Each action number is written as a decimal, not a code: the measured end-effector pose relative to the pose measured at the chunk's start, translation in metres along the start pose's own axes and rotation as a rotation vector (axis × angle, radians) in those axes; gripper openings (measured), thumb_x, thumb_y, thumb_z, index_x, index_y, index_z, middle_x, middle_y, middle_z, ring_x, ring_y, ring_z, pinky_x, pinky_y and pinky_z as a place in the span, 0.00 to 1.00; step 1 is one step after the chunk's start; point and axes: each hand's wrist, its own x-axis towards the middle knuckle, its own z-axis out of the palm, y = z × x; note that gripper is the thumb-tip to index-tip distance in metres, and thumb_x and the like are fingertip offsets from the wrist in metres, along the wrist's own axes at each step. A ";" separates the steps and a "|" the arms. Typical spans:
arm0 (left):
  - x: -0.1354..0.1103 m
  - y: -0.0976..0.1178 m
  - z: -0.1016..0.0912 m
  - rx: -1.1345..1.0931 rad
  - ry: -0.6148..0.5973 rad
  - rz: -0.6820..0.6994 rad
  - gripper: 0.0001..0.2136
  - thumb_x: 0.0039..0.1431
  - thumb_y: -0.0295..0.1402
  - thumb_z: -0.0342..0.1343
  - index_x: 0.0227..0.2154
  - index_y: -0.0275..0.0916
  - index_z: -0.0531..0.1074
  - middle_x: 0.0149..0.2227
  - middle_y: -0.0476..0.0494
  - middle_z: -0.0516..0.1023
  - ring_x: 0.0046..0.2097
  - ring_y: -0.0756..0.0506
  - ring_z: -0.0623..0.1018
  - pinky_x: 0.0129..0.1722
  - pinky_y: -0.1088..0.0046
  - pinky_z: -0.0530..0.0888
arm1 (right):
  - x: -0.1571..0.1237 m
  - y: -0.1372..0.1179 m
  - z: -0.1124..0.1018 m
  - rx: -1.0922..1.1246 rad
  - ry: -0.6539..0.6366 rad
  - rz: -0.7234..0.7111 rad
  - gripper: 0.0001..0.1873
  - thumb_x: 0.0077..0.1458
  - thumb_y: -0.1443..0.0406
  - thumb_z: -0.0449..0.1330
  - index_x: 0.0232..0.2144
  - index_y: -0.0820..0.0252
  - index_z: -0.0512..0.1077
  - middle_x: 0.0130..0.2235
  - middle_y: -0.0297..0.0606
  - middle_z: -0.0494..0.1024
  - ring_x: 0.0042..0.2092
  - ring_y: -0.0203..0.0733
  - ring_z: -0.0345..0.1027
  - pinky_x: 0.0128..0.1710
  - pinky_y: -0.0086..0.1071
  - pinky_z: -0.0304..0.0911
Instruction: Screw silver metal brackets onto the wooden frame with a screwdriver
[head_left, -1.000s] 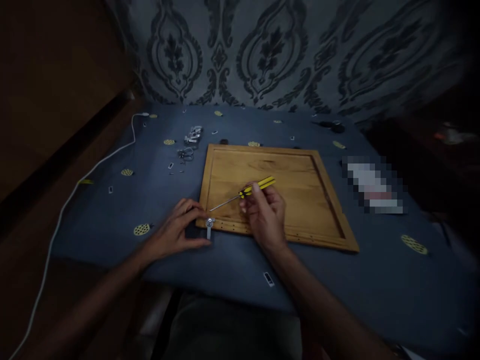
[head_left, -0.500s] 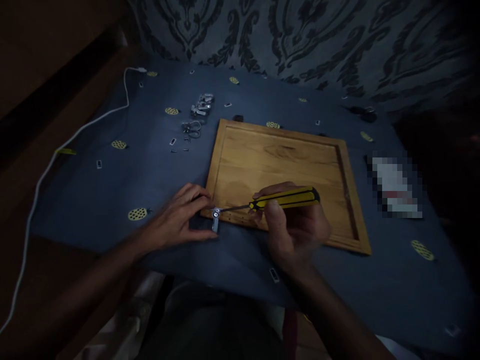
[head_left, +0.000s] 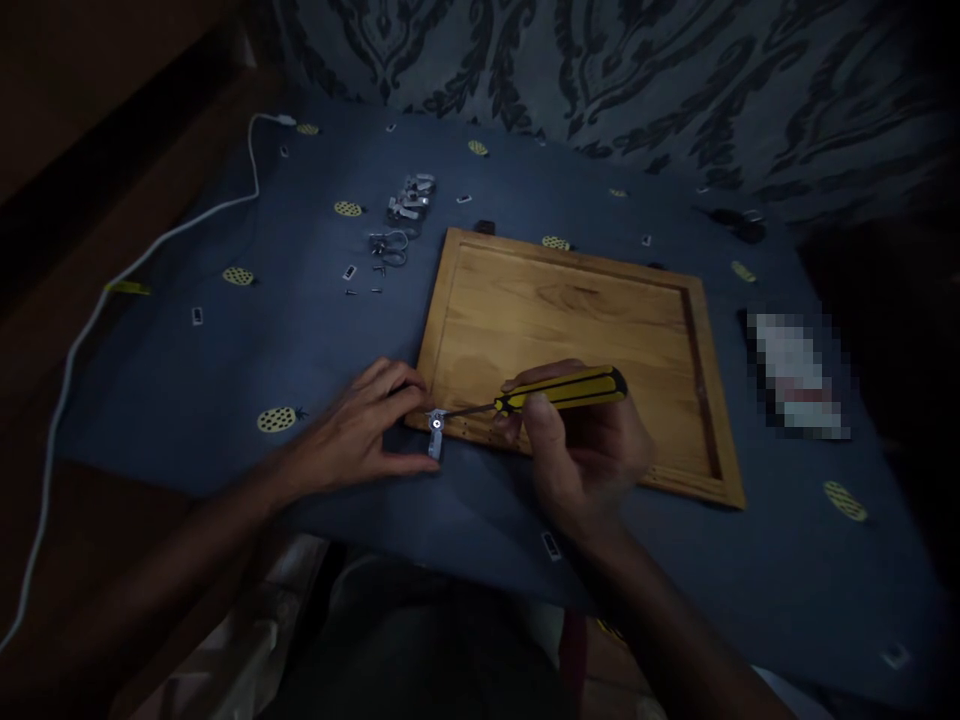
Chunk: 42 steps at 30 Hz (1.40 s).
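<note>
A white cable point(head_left: 67, 375) lies left, a pixelated item point(head_left: 795, 372) right, patterned surface point(head_left: 622, 85) behind.

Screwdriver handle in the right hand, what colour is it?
The screwdriver handle is yellow with black stripes, best seen in the head view.

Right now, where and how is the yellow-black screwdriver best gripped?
Probably by the screwdriver handle, from the right: it is thick and lies on that side, while the thin shaft points left toward the metal fitting. The right hand grips it there.
</note>
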 end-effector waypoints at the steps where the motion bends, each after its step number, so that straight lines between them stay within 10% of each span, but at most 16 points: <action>1: 0.000 0.000 0.000 0.001 -0.002 0.000 0.19 0.64 0.48 0.66 0.45 0.37 0.73 0.48 0.40 0.74 0.49 0.41 0.72 0.50 0.63 0.73 | 0.000 0.000 0.000 -0.004 -0.002 0.000 0.03 0.67 0.65 0.62 0.43 0.54 0.73 0.35 0.32 0.77 0.31 0.35 0.75 0.28 0.30 0.71; 10: 0.000 -0.001 0.000 -0.015 -0.019 -0.029 0.20 0.63 0.48 0.66 0.49 0.38 0.74 0.48 0.40 0.75 0.49 0.40 0.73 0.51 0.61 0.73 | 0.007 -0.012 -0.002 -0.142 -0.120 -0.116 0.05 0.63 0.66 0.66 0.42 0.54 0.75 0.38 0.35 0.81 0.37 0.39 0.77 0.35 0.35 0.73; 23: 0.001 0.000 -0.002 -0.019 -0.061 -0.060 0.20 0.63 0.47 0.66 0.50 0.39 0.75 0.50 0.40 0.75 0.51 0.39 0.72 0.53 0.60 0.73 | 0.036 -0.042 -0.013 -0.035 -0.499 0.073 0.10 0.67 0.65 0.62 0.49 0.53 0.79 0.42 0.36 0.82 0.33 0.35 0.76 0.32 0.30 0.72; 32: 0.000 0.000 -0.001 -0.006 -0.022 -0.015 0.21 0.63 0.47 0.66 0.50 0.38 0.74 0.48 0.41 0.73 0.50 0.40 0.72 0.51 0.62 0.74 | 0.033 -0.030 0.001 -0.198 -0.236 -0.027 0.16 0.57 0.58 0.73 0.27 0.57 0.71 0.28 0.30 0.74 0.30 0.36 0.71 0.29 0.31 0.63; 42: 0.001 0.000 -0.002 0.007 -0.022 -0.001 0.22 0.63 0.48 0.67 0.50 0.37 0.74 0.47 0.40 0.74 0.50 0.40 0.72 0.51 0.63 0.73 | 0.023 -0.037 -0.002 -0.149 -0.014 -0.106 0.04 0.61 0.63 0.69 0.36 0.52 0.77 0.35 0.35 0.79 0.34 0.42 0.74 0.33 0.38 0.70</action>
